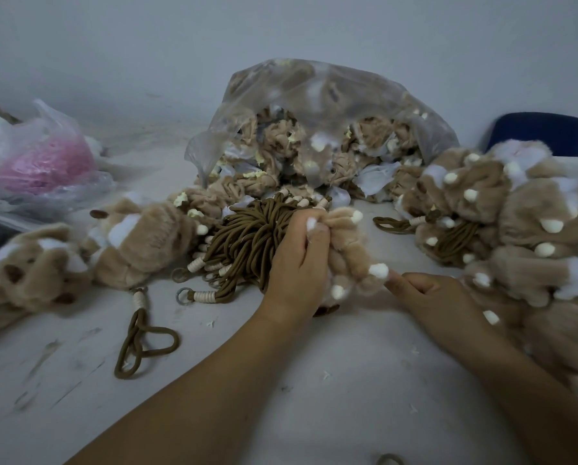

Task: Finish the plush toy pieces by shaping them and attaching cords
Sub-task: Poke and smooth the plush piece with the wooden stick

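The clear plastic bag (314,95) gapes, full of tan plush. Just in front of it lies the brown cord bundle (247,236). Right of that, the left hand (297,263) clutches a plush piece (351,250). The right hand (438,293), fingers curled, meets its white tip; whether it pinches, I can't tell.

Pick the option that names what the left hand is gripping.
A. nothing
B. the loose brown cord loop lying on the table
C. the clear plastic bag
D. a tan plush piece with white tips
D: the left hand has its thumb and fingers curled round the tan plush piece, with the bundle of brown cords lying just beside it.
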Demonstrator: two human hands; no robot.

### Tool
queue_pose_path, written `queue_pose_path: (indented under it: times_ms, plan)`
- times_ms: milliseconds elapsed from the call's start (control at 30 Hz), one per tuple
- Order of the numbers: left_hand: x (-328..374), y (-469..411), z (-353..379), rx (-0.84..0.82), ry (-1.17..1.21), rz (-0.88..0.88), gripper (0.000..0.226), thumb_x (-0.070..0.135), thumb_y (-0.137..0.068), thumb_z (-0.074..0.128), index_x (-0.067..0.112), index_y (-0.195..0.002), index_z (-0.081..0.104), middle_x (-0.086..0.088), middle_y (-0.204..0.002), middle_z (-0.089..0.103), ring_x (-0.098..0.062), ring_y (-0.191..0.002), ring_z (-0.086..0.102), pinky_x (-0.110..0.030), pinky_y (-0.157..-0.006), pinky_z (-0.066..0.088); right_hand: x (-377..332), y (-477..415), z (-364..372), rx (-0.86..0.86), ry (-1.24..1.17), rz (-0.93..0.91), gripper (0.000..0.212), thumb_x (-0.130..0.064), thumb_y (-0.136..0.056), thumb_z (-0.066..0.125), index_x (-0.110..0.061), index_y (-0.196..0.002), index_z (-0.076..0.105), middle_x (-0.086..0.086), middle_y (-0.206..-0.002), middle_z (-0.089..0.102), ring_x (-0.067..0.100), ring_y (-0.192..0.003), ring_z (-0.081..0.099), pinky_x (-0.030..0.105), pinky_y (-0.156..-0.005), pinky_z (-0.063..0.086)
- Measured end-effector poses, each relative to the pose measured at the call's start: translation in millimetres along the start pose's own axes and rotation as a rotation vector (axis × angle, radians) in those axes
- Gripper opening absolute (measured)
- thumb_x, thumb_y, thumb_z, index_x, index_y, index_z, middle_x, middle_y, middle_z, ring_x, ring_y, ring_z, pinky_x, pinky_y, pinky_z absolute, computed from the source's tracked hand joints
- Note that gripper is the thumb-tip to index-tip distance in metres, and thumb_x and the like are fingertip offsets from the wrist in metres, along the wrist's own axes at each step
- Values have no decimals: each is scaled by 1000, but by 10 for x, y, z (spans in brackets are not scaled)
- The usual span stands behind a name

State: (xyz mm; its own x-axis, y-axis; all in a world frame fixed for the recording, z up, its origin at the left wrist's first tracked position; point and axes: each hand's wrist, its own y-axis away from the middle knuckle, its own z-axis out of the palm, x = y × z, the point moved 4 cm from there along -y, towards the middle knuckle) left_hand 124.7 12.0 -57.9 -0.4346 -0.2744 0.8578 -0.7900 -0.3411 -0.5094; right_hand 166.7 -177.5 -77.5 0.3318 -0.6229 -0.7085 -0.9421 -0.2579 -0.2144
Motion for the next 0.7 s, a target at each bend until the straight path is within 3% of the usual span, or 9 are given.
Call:
queue_pose_path:
  times_ms: [133, 300, 567, 700]
  plan:
    - [5, -17, -19, 2, 59, -38, 29, 38, -93, 40, 19, -100, 60, 14, -91, 64, -7, -91, 61, -25, -82, 49, 7, -2, 5, 0, -5, 12, 78, -74, -73, 50, 3, -64, 42, -1, -54, 30, 8, -44, 27, 17, -40, 25]
    - [32, -42, -87, 116, 79, -10, 30, 41, -99, 35, 25, -80, 51, 24, -73, 53, 9, -70, 48, -7, -70, 40, 0, 0, 10, 10, -27, 12, 77, -79, -65, 50, -4, -59, 33, -3, -51, 26, 8, -43, 26, 17, -39, 24]
    - [40, -24, -97, 131, 109, -14, 33, 41, -101, 34, 21, -80, 52, 21, -73, 53, 5, -70, 50, -7, -69, 41, 57, -24, 22, -5, -30, 35, 85, -81, -64, 48, 4, -66, 46, 1, -54, 33, 11, -45, 31, 19, -40, 24]
    - [43, -13, -41, 79, 54, -30, 29, 42, -98, 33, 28, -82, 52, 27, -74, 55, 6, -73, 52, -10, -71, 40, 36, -20, 11, -8, -14, 27, 88, -79, -66, 46, 8, -72, 52, 1, -54, 32, 8, -42, 28, 17, -38, 23]
